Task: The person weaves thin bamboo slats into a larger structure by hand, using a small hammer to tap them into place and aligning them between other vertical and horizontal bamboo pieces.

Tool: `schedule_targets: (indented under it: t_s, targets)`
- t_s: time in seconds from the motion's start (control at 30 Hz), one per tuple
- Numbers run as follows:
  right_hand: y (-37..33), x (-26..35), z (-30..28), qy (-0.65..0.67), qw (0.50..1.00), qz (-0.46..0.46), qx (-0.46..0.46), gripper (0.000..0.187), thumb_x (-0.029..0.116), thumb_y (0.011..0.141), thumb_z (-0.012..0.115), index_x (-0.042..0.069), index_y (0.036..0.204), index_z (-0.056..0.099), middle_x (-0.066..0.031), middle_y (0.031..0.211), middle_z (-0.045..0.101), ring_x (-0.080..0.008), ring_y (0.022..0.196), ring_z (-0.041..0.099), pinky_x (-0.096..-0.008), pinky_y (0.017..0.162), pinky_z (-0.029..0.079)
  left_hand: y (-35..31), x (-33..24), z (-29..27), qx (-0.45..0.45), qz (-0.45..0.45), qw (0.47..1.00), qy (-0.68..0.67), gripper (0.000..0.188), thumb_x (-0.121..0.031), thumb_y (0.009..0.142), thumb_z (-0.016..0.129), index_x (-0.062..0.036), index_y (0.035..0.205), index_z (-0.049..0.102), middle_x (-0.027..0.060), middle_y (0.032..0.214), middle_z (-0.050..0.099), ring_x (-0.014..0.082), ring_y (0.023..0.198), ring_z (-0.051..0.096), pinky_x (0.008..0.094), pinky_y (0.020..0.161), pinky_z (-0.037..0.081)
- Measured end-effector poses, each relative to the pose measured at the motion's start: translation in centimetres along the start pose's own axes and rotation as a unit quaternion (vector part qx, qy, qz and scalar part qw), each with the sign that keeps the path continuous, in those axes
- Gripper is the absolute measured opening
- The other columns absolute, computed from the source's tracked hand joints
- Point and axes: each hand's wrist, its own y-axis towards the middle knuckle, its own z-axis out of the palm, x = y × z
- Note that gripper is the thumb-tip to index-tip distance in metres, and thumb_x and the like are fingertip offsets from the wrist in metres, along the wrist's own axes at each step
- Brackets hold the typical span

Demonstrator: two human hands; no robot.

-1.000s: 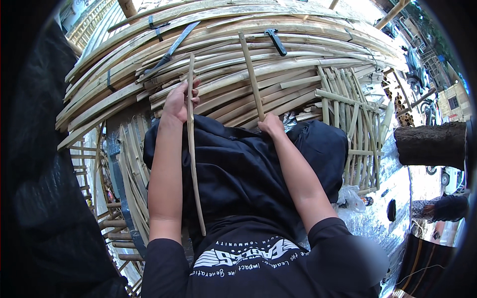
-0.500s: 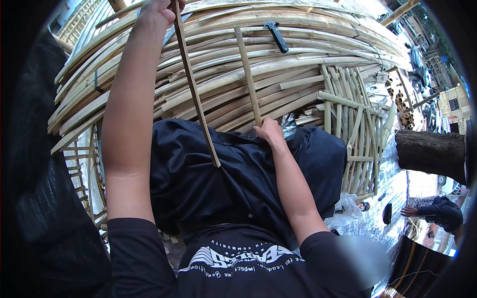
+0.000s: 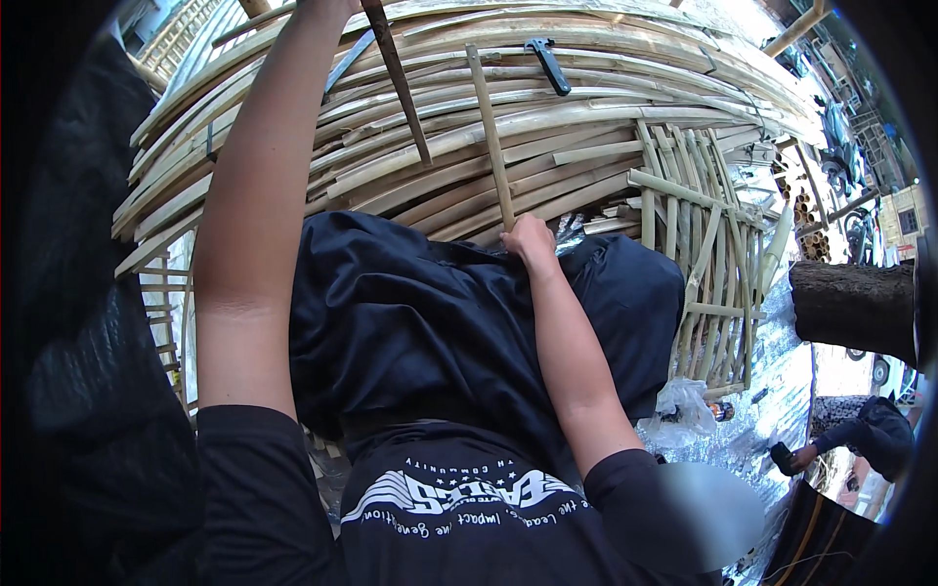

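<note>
Bamboo strips (image 3: pixel 576 119) ahead; white-lettered black shirt (image 3: pixel 459 542); right hand (image 3: pixel 531 241) grips stick (image 3: pixel 490 127).

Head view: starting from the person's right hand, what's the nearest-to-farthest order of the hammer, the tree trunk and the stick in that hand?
1. Stick: touching, gripped in the right hand.
2. Hammer: ahead, lying on the bamboo strips.
3. Tree trunk: farthest, well off to the right.

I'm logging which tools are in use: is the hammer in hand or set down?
Set down: the hammer lies on the bamboo strips, apart from the left hand and the right hand, which grips a stick.
</note>
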Motion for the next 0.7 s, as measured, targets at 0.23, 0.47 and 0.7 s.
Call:
schedule_targets:
  t_s: [0.23,0.47,0.7]
  targets:
    - [-0.9,0.3,0.6,-0.006,0.998,-0.04,-0.042,0.035,0.026,0.085,0.075,0.009,0.116,0.075,-0.0171,0.122,0.072,-0.0354,0.118,0.068,-0.0446,0.097,0.056,-6.0,-1.0,0.3,0.076,0.103,0.992,0.017,0.017,-0.021,0.103,0.062,-0.0082,0.114,0.066,0.0059,0.09,0.07,0.0138,0.077,0.068,0.0247,0.067,0.064]
    - [-1.0,-0.3,0.5,-0.003,0.996,-0.068,-0.058,0.032,0.023,0.088,0.071,0.008,0.116,0.075,-0.0169,0.122,0.073,-0.0365,0.117,0.068,-0.0452,0.097,0.057,-7.8,-4.7,1.1,0.044,0.12,0.992,-0.005,0.02,-0.022,0.105,0.059,-0.0068,0.116,0.065,0.0046,0.086,0.069,0.0091,0.067,0.063,0.0203,0.053,0.055]
    - [-0.7,-0.2,0.6,0.0,0.998,-0.055,-0.039,0.048,0.036,0.086,0.08,0.009,0.125,0.071,-0.0169,0.128,0.07,-0.0345,0.122,0.066,-0.0439,0.1,0.054,-10.9,4.9,0.2,0.05,0.099,0.993,0.039,0.019,-0.023,0.102,0.066,-0.005,0.107,0.069,0.0017,0.076,0.065,0.0083,0.059,0.057,0.0238,0.047,0.047]
